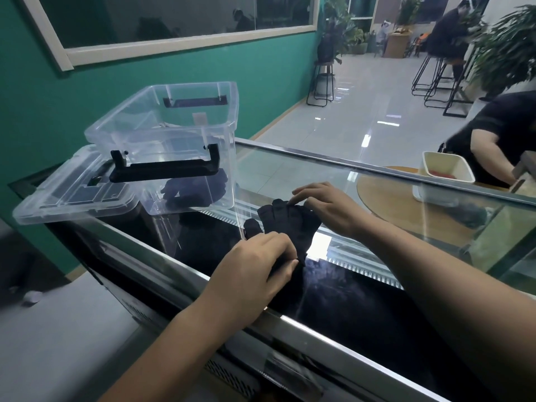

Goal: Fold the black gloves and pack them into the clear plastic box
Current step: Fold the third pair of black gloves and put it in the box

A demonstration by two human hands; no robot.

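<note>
Far left on the glass counter top: a clear lid lying flat, its near edge jutting past the counter's end. Resting partly on that lid, just right of it: the clear plastic box, open on top, black latch handle hanging on its near wall. Inside the box, low against the right side: dark glove fabric, seen through the wall, shape unclear.

Centre, right of the box and apart from it: a black glove spread flat on the glass, fingers pointing far and left. Left hand at the glove's near end, fingers curled down and pinching the cuff edge between thumb and fingertips. Right hand at the far end, fingers loosely bent, index tip pressing on the glove's fingers; nothing grasped, only pressed.

Farther right, beyond the glass: a round wooden table bearing a white rectangular tub with something red inside. Far right edge: another person's arm in a dark short sleeve.
</note>
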